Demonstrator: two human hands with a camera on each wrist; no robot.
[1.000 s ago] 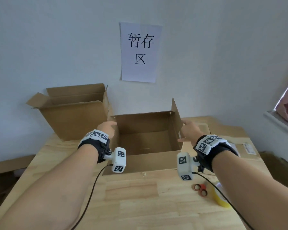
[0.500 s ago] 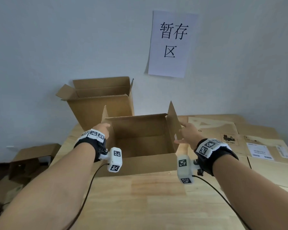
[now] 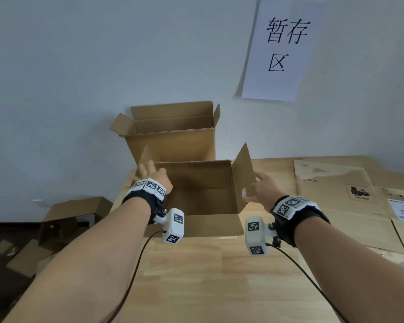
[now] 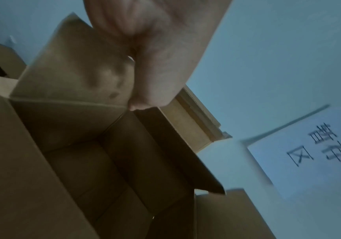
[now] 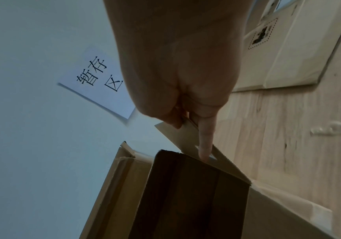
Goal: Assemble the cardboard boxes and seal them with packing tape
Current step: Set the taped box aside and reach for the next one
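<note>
Two hands grip my open box (image 3: 196, 226) on the tabletop (image 3: 208, 276). My left hand (image 3: 155, 177) pinches its left flap (image 3: 146, 157). My right hand (image 3: 264, 190) pinches the right flap (image 3: 244, 169).

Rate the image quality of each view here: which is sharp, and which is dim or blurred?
Head view: evenly lit and sharp on the near box and wall sign, with wide-angle bending at the edges. Left wrist view: dim, bluish, motion-smeared; the left hand and sign are soft. Right wrist view: dim, but the right hand and sign are legible; box interior nearly black.
</note>
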